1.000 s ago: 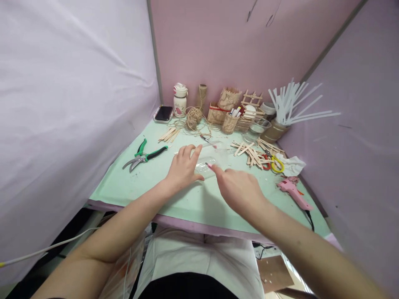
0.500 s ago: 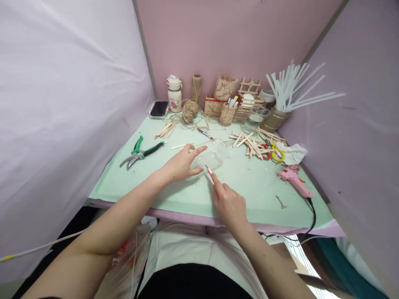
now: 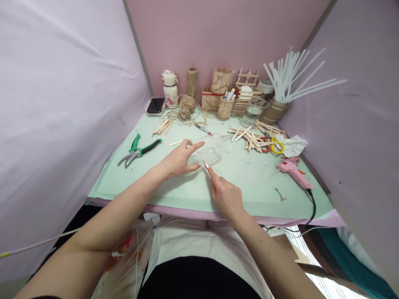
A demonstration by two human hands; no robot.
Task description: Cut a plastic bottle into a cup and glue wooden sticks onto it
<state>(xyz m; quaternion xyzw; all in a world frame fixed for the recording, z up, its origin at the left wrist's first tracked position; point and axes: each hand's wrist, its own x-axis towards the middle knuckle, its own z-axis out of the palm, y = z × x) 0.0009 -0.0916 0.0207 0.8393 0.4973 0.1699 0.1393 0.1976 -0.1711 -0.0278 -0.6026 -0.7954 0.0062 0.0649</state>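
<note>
A clear plastic container (image 3: pixel 212 146) lies on the table in front of me; its exact shape is hard to make out. My left hand (image 3: pixel 182 160) holds it from the left side, with thumb and fingers spread around its near and upper parts. My right hand (image 3: pixel 227 195) grips a slim craft knife (image 3: pixel 206 165) with a pink front end, index finger stretched along it. The thin blade points at the container's near edge; whether it touches the plastic, I cannot tell. Most of the knife's handle is hidden in the right hand.
Pruning shears (image 3: pixel 137 151) lie at left. Wooden sticks (image 3: pixel 247 137), scissors (image 3: pixel 277 146) and a pink glue gun (image 3: pixel 294 172) with a cord are at right. Behind stand a twine ball (image 3: pixel 187 106), a white bottle (image 3: pixel 170 91), a pen cup (image 3: pixel 225 109) and glue sticks (image 3: pixel 288 77).
The whole view has shifted slightly, so things appear a little higher. Both hands keep nearly the same hold, with the knife tip still by the container's near edge.
</note>
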